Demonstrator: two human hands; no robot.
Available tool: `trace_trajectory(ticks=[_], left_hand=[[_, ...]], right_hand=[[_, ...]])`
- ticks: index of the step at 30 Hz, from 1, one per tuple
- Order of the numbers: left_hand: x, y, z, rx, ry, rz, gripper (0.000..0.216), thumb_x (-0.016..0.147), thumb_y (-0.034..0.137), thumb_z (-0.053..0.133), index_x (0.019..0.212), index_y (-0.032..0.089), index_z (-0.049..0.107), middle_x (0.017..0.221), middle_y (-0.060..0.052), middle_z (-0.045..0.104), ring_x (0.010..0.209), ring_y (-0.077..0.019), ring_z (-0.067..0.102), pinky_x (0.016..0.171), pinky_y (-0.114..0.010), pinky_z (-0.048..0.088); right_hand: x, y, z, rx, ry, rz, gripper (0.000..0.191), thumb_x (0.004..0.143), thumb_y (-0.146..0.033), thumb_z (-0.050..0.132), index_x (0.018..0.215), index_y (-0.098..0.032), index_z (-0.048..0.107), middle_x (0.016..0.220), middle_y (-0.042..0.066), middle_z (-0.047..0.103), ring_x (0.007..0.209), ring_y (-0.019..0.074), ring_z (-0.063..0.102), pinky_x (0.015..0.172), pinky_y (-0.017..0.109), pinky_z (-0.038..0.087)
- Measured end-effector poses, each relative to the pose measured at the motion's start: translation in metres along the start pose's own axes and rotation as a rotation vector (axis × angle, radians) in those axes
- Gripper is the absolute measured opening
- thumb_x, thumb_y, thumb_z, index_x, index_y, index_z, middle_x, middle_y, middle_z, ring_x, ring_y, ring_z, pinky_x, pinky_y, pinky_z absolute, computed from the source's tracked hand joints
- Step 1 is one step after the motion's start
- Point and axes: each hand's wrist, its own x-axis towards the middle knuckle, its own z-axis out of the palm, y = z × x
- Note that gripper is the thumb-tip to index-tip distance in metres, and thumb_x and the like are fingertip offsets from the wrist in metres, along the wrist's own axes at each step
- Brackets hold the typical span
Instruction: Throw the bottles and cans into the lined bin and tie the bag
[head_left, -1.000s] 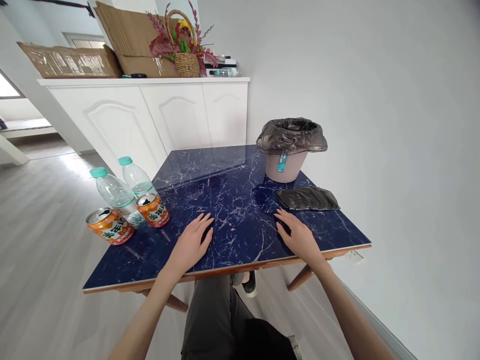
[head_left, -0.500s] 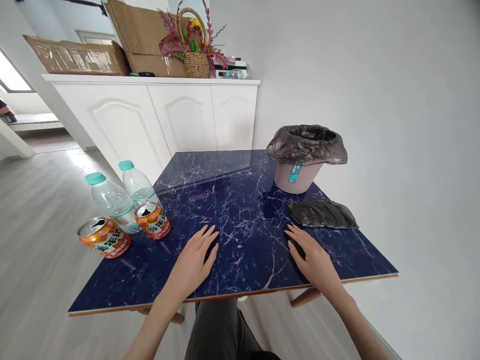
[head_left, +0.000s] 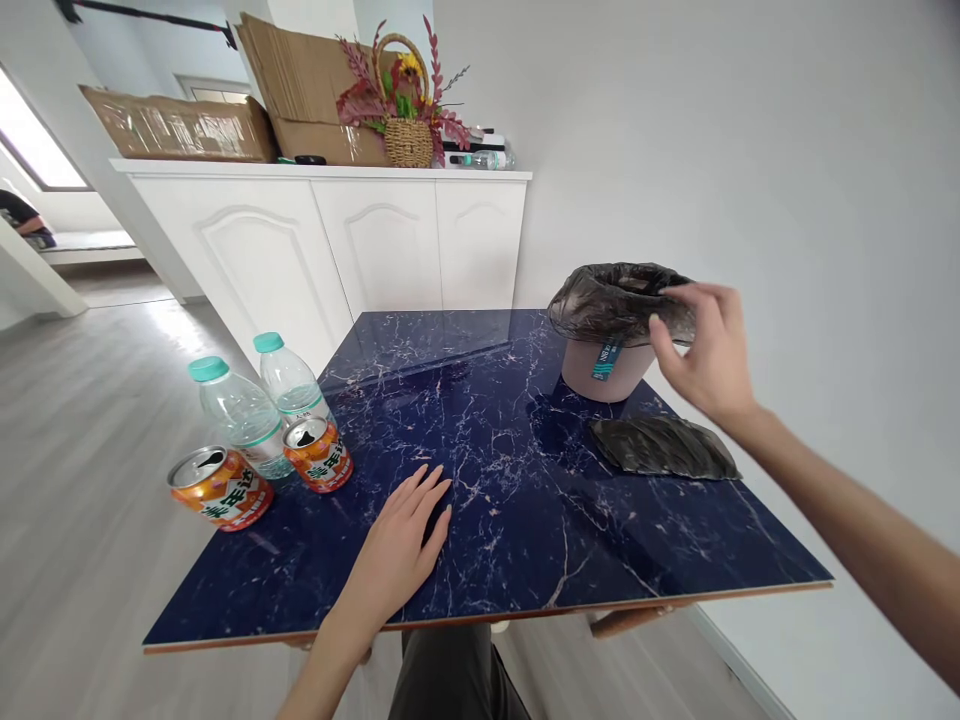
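Observation:
My left hand (head_left: 401, 545) lies flat and open on the dark blue marble table (head_left: 487, 470), palm down, near the front edge. My right hand (head_left: 705, 350) is raised at the small pink bin (head_left: 604, 365) at the back right. Its fingers are spread and curled at the black bag (head_left: 611, 300) that lines the bin's rim; whether they grip it I cannot make out. A folded black bag (head_left: 664, 447) lies flat on the table just below that hand.
Two clear water bottles with teal caps (head_left: 240, 415) and two opened orange cans (head_left: 319, 455) stand at the table's left edge. A white cabinet (head_left: 337, 240) behind carries cardboard boxes and a flower basket (head_left: 409, 120). A white wall runs along the right.
My right hand has lifted off the table and moved up and back to the bin's rim. The left hand stays flat on the table. The camera has shifted a little.

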Motion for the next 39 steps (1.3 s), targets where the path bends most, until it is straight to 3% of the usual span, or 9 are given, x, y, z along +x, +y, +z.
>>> trace_trajectory(ticks=[7, 12, 20, 24, 27, 30, 32, 35, 39], left_hand=[[-0.001, 0.003, -0.003, -0.002, -0.004, -0.010, 0.043, 0.113, 0.041, 0.048, 0.151, 0.026, 0.062, 0.165, -0.007, 0.057, 0.159, -0.0303, 0.046, 0.129, -0.057, 0.046], [0.002, 0.005, -0.005, -0.018, -0.008, -0.003, 0.042, 0.113, 0.039, 0.048, 0.150, 0.026, 0.061, 0.165, -0.007, 0.057, 0.159, -0.0298, 0.046, 0.129, -0.057, 0.045], [0.003, 0.008, -0.006, -0.022, 0.005, -0.001, 0.041, 0.113, 0.038, 0.046, 0.148, 0.023, 0.063, 0.162, -0.008, 0.060, 0.159, -0.0291, 0.047, 0.130, -0.055, 0.044], [0.003, 0.005, -0.002, -0.012, 0.014, 0.013, 0.041, 0.113, 0.037, 0.046, 0.146, 0.021, 0.063, 0.160, -0.010, 0.062, 0.158, -0.0293, 0.049, 0.129, -0.055, 0.045], [0.002, 0.003, 0.003, 0.023, 0.044, -0.006, 0.042, 0.111, 0.037, 0.047, 0.147, 0.020, 0.062, 0.158, -0.012, 0.064, 0.156, -0.0313, 0.051, 0.128, -0.056, 0.045], [0.001, 0.001, 0.009, 0.077, 0.085, -0.052, 0.048, 0.109, 0.038, 0.047, 0.150, 0.016, 0.059, 0.158, -0.018, 0.062, 0.155, -0.0347, 0.051, 0.129, -0.059, 0.043], [0.000, 0.001, 0.012, 0.092, 0.093, -0.058, 0.050, 0.109, 0.037, 0.045, 0.151, 0.014, 0.057, 0.160, -0.020, 0.060, 0.156, -0.0358, 0.051, 0.129, -0.060, 0.043], [-0.002, 0.000, 0.014, 0.100, 0.087, -0.049, 0.050, 0.109, 0.036, 0.044, 0.151, 0.014, 0.058, 0.160, -0.021, 0.060, 0.156, -0.0365, 0.049, 0.128, -0.062, 0.041], [-0.003, 0.000, 0.014, 0.109, 0.075, -0.040, 0.051, 0.108, 0.037, 0.045, 0.151, 0.014, 0.059, 0.161, -0.021, 0.058, 0.158, -0.0365, 0.048, 0.129, -0.061, 0.040]], right_hand=[[0.049, 0.058, 0.046, -0.203, -0.354, 0.096, 0.054, 0.103, -0.061, 0.051, 0.117, -0.016, 0.078, 0.103, 0.019, 0.079, 0.108, 0.0401, 0.071, 0.106, 0.065, 0.048], [0.055, 0.060, 0.050, -0.139, -0.447, 0.169, 0.074, 0.097, -0.083, 0.048, 0.105, -0.016, 0.081, 0.070, 0.012, 0.074, 0.070, 0.0306, 0.068, 0.075, 0.046, 0.055], [0.049, -0.048, 0.008, 0.315, -0.609, -0.054, 0.059, 0.099, -0.078, 0.057, 0.093, -0.023, 0.077, 0.094, 0.009, 0.080, 0.074, 0.0224, 0.068, 0.066, 0.035, 0.050], [0.042, -0.100, -0.015, 0.478, -0.664, -0.242, 0.046, 0.104, -0.067, 0.059, 0.093, -0.026, 0.076, 0.092, 0.005, 0.079, 0.084, 0.0233, 0.071, 0.095, 0.045, 0.058], [0.038, -0.126, -0.030, 0.548, -0.729, -0.321, 0.038, 0.107, -0.061, 0.056, 0.101, -0.029, 0.076, 0.101, 0.001, 0.081, 0.092, 0.0233, 0.075, 0.126, 0.058, 0.041], [0.028, -0.144, -0.042, 0.544, -0.732, -0.342, 0.035, 0.108, -0.058, 0.055, 0.110, -0.030, 0.076, 0.120, 0.003, 0.080, 0.117, 0.0276, 0.074, 0.133, 0.063, 0.031], [0.016, -0.154, -0.048, 0.503, -0.683, -0.306, 0.040, 0.105, -0.060, 0.061, 0.129, -0.030, 0.071, 0.147, 0.007, 0.069, 0.145, 0.0334, 0.059, 0.133, 0.064, 0.031], [-0.008, -0.161, -0.050, 0.433, -0.602, -0.147, 0.092, 0.094, -0.066, 0.074, 0.170, -0.030, 0.036, 0.183, 0.009, 0.023, 0.170, 0.0396, 0.017, 0.135, 0.065, 0.028], [-0.042, -0.158, -0.047, 0.452, -0.566, 0.073, 0.132, 0.089, -0.072, 0.076, 0.177, -0.028, -0.011, 0.186, 0.009, -0.007, 0.171, 0.0400, 0.002, 0.136, 0.062, 0.026]])
